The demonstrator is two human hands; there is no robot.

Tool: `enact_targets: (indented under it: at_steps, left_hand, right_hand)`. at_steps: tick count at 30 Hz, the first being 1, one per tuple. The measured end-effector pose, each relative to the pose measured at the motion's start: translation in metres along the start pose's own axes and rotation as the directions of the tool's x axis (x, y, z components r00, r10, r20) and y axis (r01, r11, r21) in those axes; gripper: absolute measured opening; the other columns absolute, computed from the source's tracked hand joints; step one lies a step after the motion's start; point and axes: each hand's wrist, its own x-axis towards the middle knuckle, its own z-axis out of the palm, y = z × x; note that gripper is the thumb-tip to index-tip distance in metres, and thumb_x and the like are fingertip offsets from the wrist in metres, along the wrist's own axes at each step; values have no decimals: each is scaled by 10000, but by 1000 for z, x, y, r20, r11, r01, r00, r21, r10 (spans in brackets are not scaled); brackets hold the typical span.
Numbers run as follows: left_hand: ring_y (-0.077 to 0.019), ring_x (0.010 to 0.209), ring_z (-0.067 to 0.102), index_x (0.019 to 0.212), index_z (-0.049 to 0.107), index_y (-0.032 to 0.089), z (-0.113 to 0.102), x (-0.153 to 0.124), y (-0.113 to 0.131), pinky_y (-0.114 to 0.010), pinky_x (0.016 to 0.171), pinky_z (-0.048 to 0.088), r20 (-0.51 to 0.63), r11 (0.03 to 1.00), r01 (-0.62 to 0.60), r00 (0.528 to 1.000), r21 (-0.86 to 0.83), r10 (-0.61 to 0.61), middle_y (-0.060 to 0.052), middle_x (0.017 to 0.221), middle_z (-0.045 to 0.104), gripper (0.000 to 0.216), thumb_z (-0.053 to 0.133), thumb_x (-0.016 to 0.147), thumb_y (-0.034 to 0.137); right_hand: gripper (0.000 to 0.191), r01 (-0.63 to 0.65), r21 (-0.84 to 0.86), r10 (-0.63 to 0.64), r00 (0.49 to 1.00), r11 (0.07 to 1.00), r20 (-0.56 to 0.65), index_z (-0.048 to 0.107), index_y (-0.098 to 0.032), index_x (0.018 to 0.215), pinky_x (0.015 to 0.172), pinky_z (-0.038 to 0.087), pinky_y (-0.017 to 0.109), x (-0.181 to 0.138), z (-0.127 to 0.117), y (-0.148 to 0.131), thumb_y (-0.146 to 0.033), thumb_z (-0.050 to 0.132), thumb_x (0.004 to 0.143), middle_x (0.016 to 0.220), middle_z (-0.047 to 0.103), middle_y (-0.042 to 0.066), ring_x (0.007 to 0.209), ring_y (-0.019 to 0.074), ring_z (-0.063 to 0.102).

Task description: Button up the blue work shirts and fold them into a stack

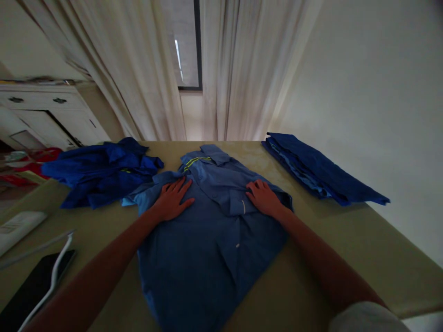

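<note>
A blue-grey shirt (194, 258) with yellow stripes near its collar lies spread on the table, its collar end away from me and its lower part toward me. My left hand (173, 200) rests flat on its left side, fingers spread. On the right side, by a pocket flap, my right hand (263, 198) lies on the cloth with its fingers slightly bent and apart. Neither hand grips the fabric. Some creases run through the front of the shirt, below the flap.
At the back left lies a crumpled bright blue garment (104, 168). A stack of folded dark blue clothes (318, 166) sits along the right edge by the wall. A black phone (38, 286), a white cable (55, 272) and a white power strip (20, 228) are at the left.
</note>
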Motion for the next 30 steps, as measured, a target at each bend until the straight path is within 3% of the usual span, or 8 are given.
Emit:
enact_targets:
  at_steps: [4, 7, 10, 15, 19, 24, 27, 30]
  left_hand:
    - [-313, 1484, 424, 1602, 410, 257, -4, 16, -9, -542, 1209, 280, -69, 991, -109, 992, -75, 104, -120, 1657, 418, 629, 318, 1066, 573]
    - [-323, 1414, 474, 1550, 464, 229, -6, 19, 10, -532, 1171, 325, -185, 985, -142, 975, -97, 122, -136, 1561, 522, 591, 414, 1048, 538]
    - [-321, 1269, 542, 1422, 563, 203, -9, 9, 40, -496, 1076, 411, -207, 968, -218, 960, -121, 190, -146, 1411, 597, 488, 481, 1028, 478]
    - [-282, 1049, 583, 1150, 634, 202, -20, -29, 88, -461, 944, 468, -54, 931, -321, 947, -173, 316, -107, 1166, 630, 244, 518, 998, 353]
    - [-267, 1000, 599, 1049, 605, 230, -27, -60, 112, -439, 893, 479, -2, 912, -349, 934, -214, 357, -86, 1098, 639, 133, 516, 979, 299]
    - [-225, 897, 625, 1005, 588, 268, -31, -86, 124, -383, 803, 480, 55, 891, -382, 912, -245, 406, -40, 1008, 679, 112, 505, 1006, 344]
    - [-186, 752, 626, 913, 594, 267, -37, -81, 121, -343, 665, 434, 101, 894, -340, 918, -291, 383, -3, 862, 684, 247, 449, 1052, 410]
    - [-180, 658, 610, 827, 603, 242, -47, -45, 107, -324, 628, 412, 45, 924, -173, 979, -342, 200, -6, 741, 662, 366, 408, 1067, 439]
  right_hand:
    - [263, -46, -89, 62, 980, 995, 187, 606, -190, 1224, 793, 504, 339, -77, -16, -22, -222, 401, 1064, 1201, 631, 164, 1058, 290, 653]
    - [288, 47, 4, -45, 914, 999, 404, 604, -205, 1216, 692, 452, 300, -134, -33, -42, -123, 420, 1010, 1088, 692, 122, 846, 229, 703]
    - [149, 115, 192, -197, 848, 975, 493, 644, -216, 1054, 670, 431, 300, -153, -55, -48, -279, 512, 1026, 956, 715, 74, 798, 228, 699]
    - [294, 37, 382, -96, 986, 923, 136, 665, -209, 1058, 809, 486, 329, -83, -65, -22, -471, 531, 1041, 1011, 711, 73, 893, 216, 673]
    - [417, 98, 431, -20, 983, 897, -182, 613, -193, 1314, 1062, 464, 398, 16, -33, -13, -484, 580, 1017, 1344, 637, 147, 1253, 271, 605]
    - [581, 75, 366, 16, 971, 928, -240, 558, -152, 1413, 1102, 439, 451, 93, 16, -43, -518, 658, 973, 1387, 619, 195, 1312, 319, 563]
    - [460, 130, 310, -42, 961, 942, -274, 631, -149, 1300, 1023, 458, 420, 96, 32, -60, -477, 666, 980, 1237, 688, 168, 1174, 301, 618]
    - [296, 255, 257, -183, 944, 932, -273, 691, -174, 1131, 948, 440, 364, 87, 34, -65, -435, 586, 1039, 1090, 723, 114, 1034, 249, 644]
